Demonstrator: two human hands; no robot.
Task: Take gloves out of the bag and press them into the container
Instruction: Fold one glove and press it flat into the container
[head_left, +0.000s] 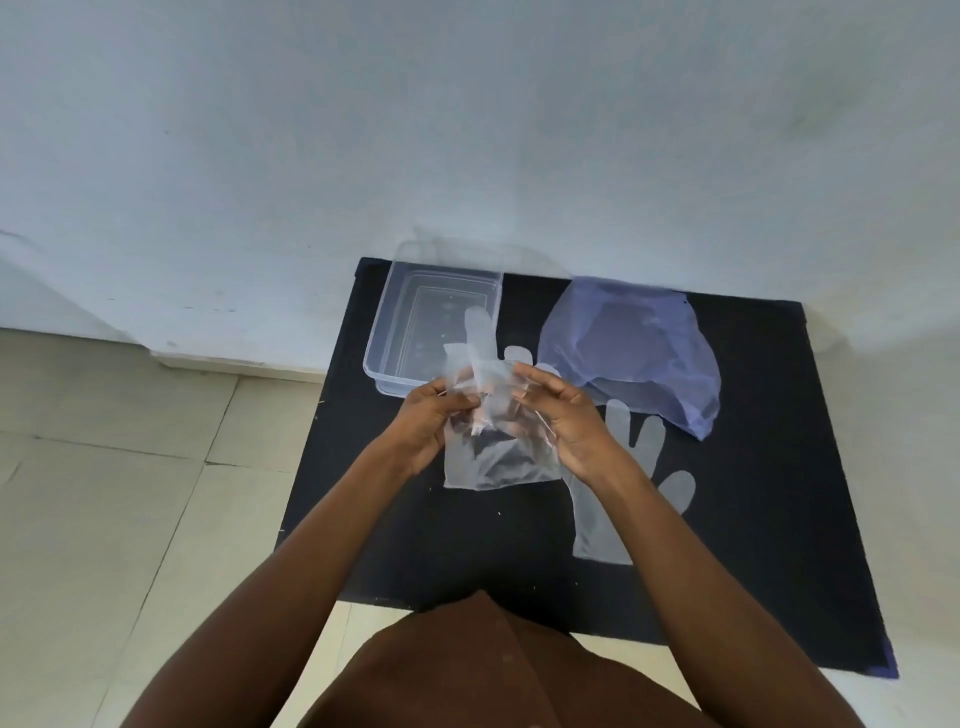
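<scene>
A clear plastic container (385, 312) stands open at the far left of a black mat (395, 545). A thin blue bag (639, 343) lies at the mat's far right. Both hands hold a crumpled clear plastic glove (488, 457) above the mat, just in front of the container. My left hand (426, 421) pinches its left side and my right hand (566, 421) grips its right side. One glove finger sticks up in front of the container. A second clear glove (623, 499) lies flat on the mat under my right forearm.
The mat lies on a pale tiled floor (104, 493) against a white wall (467, 130). My brown-clothed knee (493, 670) is at the mat's near edge.
</scene>
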